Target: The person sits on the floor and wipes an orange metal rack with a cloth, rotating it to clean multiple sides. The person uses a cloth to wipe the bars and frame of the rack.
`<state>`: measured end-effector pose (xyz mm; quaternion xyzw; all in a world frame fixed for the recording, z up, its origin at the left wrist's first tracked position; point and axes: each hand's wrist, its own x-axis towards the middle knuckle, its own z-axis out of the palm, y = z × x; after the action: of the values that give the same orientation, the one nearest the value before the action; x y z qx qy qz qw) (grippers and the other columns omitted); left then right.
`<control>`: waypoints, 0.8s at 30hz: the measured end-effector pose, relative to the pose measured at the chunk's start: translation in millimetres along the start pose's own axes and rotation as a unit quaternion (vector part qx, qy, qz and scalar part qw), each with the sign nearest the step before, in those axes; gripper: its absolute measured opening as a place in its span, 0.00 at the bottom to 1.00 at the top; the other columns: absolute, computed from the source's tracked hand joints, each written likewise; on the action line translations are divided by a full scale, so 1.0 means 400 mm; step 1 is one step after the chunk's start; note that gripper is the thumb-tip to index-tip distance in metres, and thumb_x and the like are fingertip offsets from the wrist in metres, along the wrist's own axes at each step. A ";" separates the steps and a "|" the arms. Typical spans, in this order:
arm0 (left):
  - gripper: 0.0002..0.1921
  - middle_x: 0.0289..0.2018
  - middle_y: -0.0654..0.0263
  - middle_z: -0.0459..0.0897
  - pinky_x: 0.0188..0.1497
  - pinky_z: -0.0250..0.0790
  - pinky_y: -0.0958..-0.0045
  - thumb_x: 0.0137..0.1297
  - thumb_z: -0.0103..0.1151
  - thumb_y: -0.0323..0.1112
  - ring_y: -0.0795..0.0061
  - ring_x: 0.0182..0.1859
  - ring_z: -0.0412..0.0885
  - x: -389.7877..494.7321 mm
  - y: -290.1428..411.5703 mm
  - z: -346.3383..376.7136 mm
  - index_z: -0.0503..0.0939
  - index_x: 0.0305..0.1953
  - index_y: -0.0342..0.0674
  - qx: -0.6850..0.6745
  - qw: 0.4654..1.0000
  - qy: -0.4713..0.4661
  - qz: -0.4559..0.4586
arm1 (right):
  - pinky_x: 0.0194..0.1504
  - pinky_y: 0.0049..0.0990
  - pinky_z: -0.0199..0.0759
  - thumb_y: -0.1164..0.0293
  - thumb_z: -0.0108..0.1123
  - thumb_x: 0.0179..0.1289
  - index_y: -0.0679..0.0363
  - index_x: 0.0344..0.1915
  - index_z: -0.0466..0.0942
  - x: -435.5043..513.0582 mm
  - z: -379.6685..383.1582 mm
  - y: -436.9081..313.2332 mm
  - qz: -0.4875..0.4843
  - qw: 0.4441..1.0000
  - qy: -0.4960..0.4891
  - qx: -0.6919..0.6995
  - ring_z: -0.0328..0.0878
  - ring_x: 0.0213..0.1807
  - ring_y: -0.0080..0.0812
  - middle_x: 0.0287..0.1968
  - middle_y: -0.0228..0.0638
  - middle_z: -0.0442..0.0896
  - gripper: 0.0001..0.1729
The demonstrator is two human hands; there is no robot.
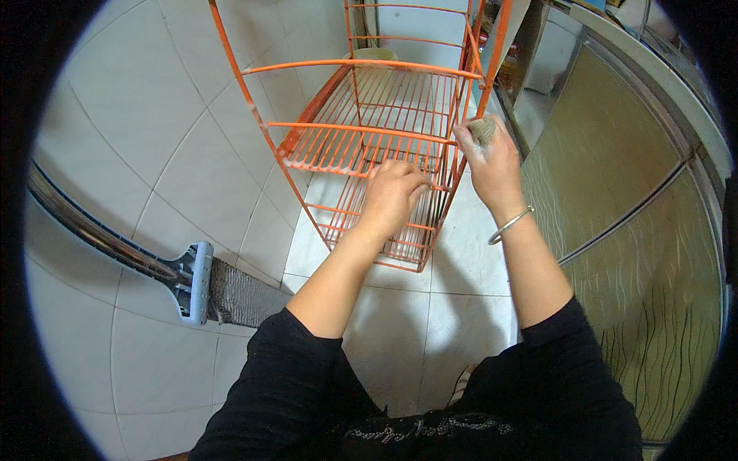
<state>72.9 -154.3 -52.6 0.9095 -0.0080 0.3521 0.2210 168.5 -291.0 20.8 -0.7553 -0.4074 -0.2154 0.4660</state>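
An orange wire shelf rack (357, 129) stands upright in front of me, with wire shelves at several levels. My left hand (395, 187) is curled over the front edge wire of a shelf, at the middle of the rack. My right hand (493, 152) holds a greenish scrubbing cloth (482, 131) against the rack's right front post, and whitish foam or wetness shows on its thumb. A bangle sits on my right wrist. White residue shows along the shelf's front edge and at joints on the left post.
A mop with a metal pole and light-blue plastic head (200, 282) leans along the tiled wall (173, 219) at left. Patterned glass cabinet doors (611, 155) stand at right. Behind the rack is a pale bucket (375, 55). White floor tiles (398, 322) lie below.
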 end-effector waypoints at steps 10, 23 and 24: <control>0.07 0.34 0.68 0.78 0.48 0.62 0.63 0.52 0.60 0.30 0.64 0.43 0.72 -0.011 -0.006 0.009 0.81 0.35 0.43 -0.047 0.999 0.023 0.007 | 0.37 0.34 0.69 0.70 0.62 0.56 0.61 0.45 0.68 -0.096 0.150 0.070 -0.021 0.973 0.228 0.000 0.75 0.35 0.45 0.35 0.40 0.74 0.18; 0.07 0.36 0.66 0.79 0.49 0.64 0.62 0.53 0.59 0.30 0.63 0.45 0.73 -0.016 -0.030 0.004 0.80 0.36 0.43 -0.071 0.997 0.022 0.011 | 0.28 0.22 0.64 0.56 0.44 0.68 0.61 0.42 0.75 -0.022 -0.020 0.067 0.220 0.933 0.172 0.226 0.69 0.27 0.21 0.31 0.30 0.77 0.20; 0.08 0.36 0.66 0.79 0.49 0.64 0.62 0.53 0.59 0.30 0.63 0.45 0.73 -0.010 -0.028 -0.002 0.80 0.36 0.43 -0.071 0.997 0.026 0.015 | 0.32 0.27 0.65 0.56 0.44 0.68 0.62 0.41 0.75 -0.026 -0.010 0.081 0.181 0.962 0.128 0.157 0.71 0.29 0.27 0.32 0.34 0.77 0.21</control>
<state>71.3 -144.5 -59.1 0.8818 -0.0408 0.3772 0.2800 189.3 -306.4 -1.5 -0.6999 -0.2293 -0.1555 0.6583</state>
